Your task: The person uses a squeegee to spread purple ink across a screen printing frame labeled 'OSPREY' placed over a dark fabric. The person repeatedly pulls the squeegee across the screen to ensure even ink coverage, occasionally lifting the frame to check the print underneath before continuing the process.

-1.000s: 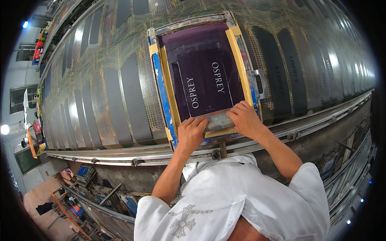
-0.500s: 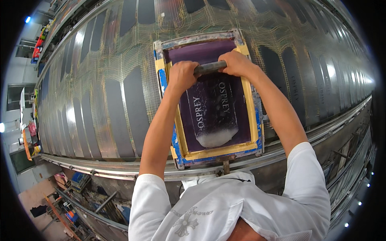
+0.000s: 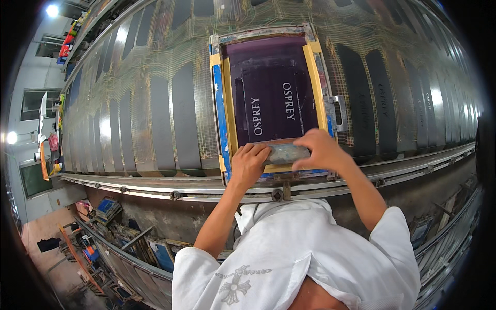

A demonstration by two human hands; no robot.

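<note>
A screen-printing frame (image 3: 218,111), edged with yellow and blue tape, lies flat on the long table before me. Its purple mesh (image 3: 268,62) carries two pale lines of lettering. Across the frame's near end rests a squeegee (image 3: 287,153) with a grey, worn handle. My left hand (image 3: 250,163) is closed over the squeegee's left end. At the other end, my right hand (image 3: 321,151) has its thumb and fingers apart around the handle, slightly blurred. A slotted metal bracket (image 3: 339,113) sticks out from the frame's right side.
Dark grey fabric panels (image 3: 184,113) lie in rows on the table, some to the right bearing dark lettering. A metal rail (image 3: 232,195) with bolts runs along the near edge, close to my body. Racks (image 3: 124,263) with stored frames stand below left.
Both hands and the squeegee have come from the far part of the mesh to its near end. My right hand has loosened from the handle. The pale pool at the near end no longer shows.
</note>
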